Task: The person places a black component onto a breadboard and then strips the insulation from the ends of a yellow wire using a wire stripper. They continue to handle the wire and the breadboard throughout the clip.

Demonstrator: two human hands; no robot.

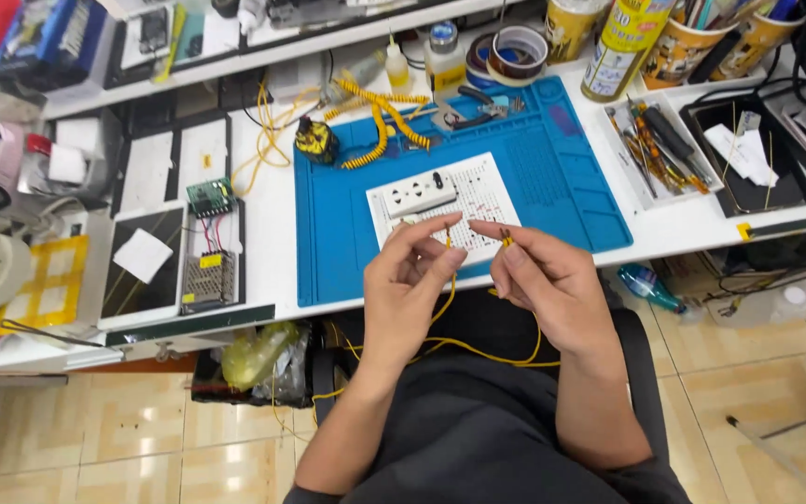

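Two hands work above the front edge of the white bench (272,271). On it we see the blue work mat (552,177), bearing a white printed sheet (478,201) with a white socket block (420,196) on top. Our left hand (403,289) pinches one end of the thin yellow wire (459,347) between thumb and fingertips; our right hand (552,280) pinches the other end likewise. The wire loops down over the lap, below the mat's edge.
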